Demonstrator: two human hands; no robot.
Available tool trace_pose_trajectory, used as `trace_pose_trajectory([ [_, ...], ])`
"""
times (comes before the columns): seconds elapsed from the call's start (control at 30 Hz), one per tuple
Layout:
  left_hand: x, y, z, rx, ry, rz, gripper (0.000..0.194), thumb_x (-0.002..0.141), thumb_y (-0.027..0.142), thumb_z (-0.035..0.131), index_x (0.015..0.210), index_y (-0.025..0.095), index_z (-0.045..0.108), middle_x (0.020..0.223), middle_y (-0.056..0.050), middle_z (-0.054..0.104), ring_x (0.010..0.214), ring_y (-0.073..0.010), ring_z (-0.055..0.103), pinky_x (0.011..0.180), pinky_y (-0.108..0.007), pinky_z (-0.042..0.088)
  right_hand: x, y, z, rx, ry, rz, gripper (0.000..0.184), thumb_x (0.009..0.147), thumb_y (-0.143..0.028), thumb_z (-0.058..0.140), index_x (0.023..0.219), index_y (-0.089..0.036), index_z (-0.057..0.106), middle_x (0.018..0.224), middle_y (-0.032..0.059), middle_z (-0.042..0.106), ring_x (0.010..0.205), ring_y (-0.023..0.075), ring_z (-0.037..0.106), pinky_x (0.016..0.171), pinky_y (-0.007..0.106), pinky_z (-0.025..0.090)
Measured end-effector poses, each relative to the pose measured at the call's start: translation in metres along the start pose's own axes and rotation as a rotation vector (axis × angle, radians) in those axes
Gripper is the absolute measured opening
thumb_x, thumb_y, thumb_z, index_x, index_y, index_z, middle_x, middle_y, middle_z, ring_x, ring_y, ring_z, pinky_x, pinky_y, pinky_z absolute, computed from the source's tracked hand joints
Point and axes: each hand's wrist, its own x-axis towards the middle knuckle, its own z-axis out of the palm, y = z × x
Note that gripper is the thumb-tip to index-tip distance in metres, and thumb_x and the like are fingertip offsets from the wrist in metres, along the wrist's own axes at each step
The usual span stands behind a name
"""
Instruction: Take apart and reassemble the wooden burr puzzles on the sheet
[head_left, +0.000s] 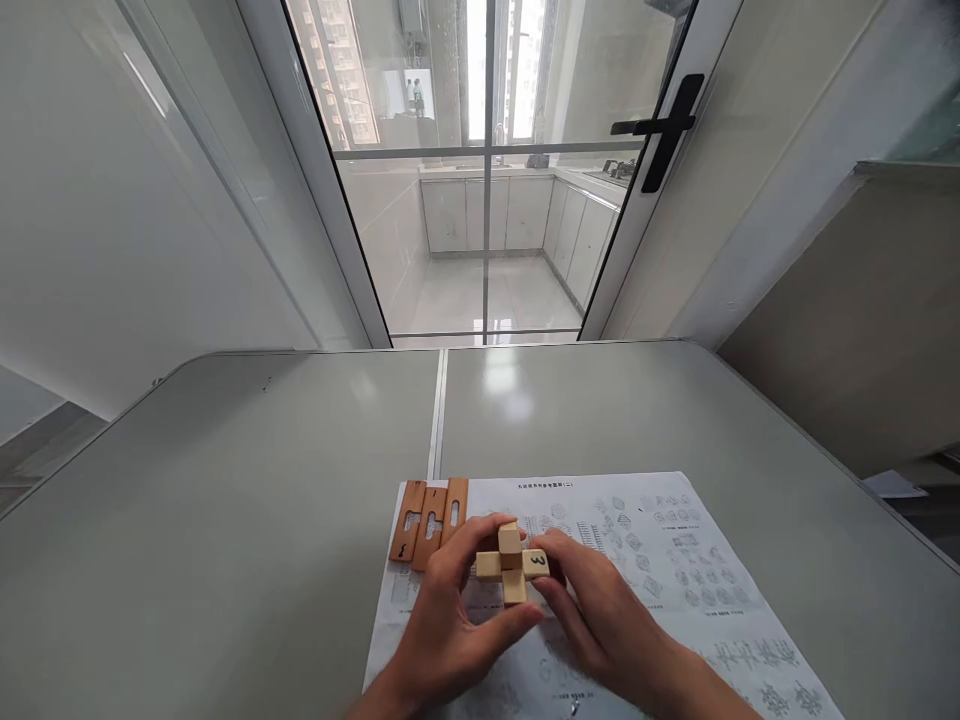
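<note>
Pale wooden burr puzzle pieces, fitted together as a cross-shaped wooden puzzle (512, 562), are held above a printed sheet. One arm of the cross bears the figure 3 and points right. My left hand (457, 610) curves around the puzzle's left side, fingers at its far end and thumb at the near end. From the right, my right hand (592, 595) pinches the arm with the 3 between thumb and fingers. Just beyond my left hand, reddish-brown slotted wooden pieces (429, 528) lie side by side on the sheet's upper left corner.
The printed instruction sheet (660, 590), covered in small diagrams, lies on a grey table (225, 560) with a pale seam (438, 415) down its middle. A small shiny object (575, 707) rests at the sheet's near edge. Past the table stands a glass door with a black handle (670, 130).
</note>
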Motion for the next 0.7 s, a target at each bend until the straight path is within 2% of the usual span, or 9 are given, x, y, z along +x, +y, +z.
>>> trace_pose_trajectory([
  [0.13, 0.000, 0.000, -0.001, 0.067, -0.005, 0.072, 0.069, 0.081, 0.043, 0.088, 0.142, 0.026, 0.059, 0.134, -0.012, 0.072, 0.123, -0.0326, 0.070, 0.109, -0.044, 0.055, 0.001, -0.004, -0.002, 0.109, -0.028, 0.066, 0.017, 0.112, -0.030, 0.040, 0.111, -0.024, 0.056, 0.092, 0.0042, 0.065, 0.077, 0.0188, 0.059, 0.072, 0.031, 0.049],
  [0.27, 0.001, 0.001, -0.002, 0.088, 0.000, 0.082, 0.066, 0.083, 0.045, 0.086, 0.141, 0.025, 0.059, 0.135, -0.013, 0.071, 0.122, -0.0324, 0.069, 0.105, -0.042, 0.056, 0.002, -0.008, -0.001, 0.194, -0.012, 0.106, 0.018, 0.112, -0.029, 0.040, 0.109, -0.024, 0.057, 0.093, 0.0037, 0.065, 0.076, 0.0177, 0.059, 0.072, 0.030, 0.049],
  [0.33, 0.003, 0.002, -0.002, 0.078, -0.011, 0.067, 0.062, 0.086, 0.046, 0.083, 0.139, 0.023, 0.061, 0.133, -0.013, 0.072, 0.121, -0.0318, 0.069, 0.104, -0.040, 0.055, 0.002, -0.009, -0.001, 0.140, 0.012, 0.059, 0.015, 0.111, -0.027, 0.042, 0.107, -0.024, 0.055, 0.092, 0.0033, 0.065, 0.076, 0.0177, 0.058, 0.071, 0.029, 0.049],
  [0.5, 0.007, 0.009, -0.002, 0.026, -0.076, 0.044, 0.051, 0.090, 0.052, 0.076, 0.129, 0.020, 0.067, 0.116, -0.010, 0.074, 0.106, -0.0277, 0.070, 0.098, -0.036, 0.054, 0.004, -0.009, -0.006, -0.072, 0.065, -0.103, 0.014, 0.110, -0.021, 0.043, 0.118, -0.022, 0.055, 0.091, 0.0042, 0.065, 0.076, 0.0189, 0.057, 0.070, 0.030, 0.048],
  [0.63, 0.008, 0.012, -0.003, 0.003, -0.115, 0.013, 0.049, 0.089, 0.054, 0.075, 0.122, 0.018, 0.068, 0.111, -0.009, 0.072, 0.102, -0.0260, 0.067, 0.095, -0.033, 0.052, 0.003, -0.009, -0.008, -0.119, 0.063, -0.120, 0.014, 0.110, -0.020, 0.042, 0.115, -0.021, 0.055, 0.086, 0.0029, 0.062, 0.072, 0.0181, 0.054, 0.066, 0.029, 0.047],
  [0.7, 0.009, 0.012, -0.004, -0.015, -0.128, -0.023, 0.048, 0.090, 0.058, 0.073, 0.117, 0.017, 0.069, 0.104, -0.007, 0.070, 0.095, -0.0235, 0.064, 0.087, -0.031, 0.051, 0.002, -0.009, -0.008, -0.130, 0.056, -0.124, 0.014, 0.111, -0.021, 0.042, 0.117, -0.021, 0.055, 0.087, 0.0034, 0.062, 0.073, 0.0183, 0.054, 0.067, 0.029, 0.048],
])
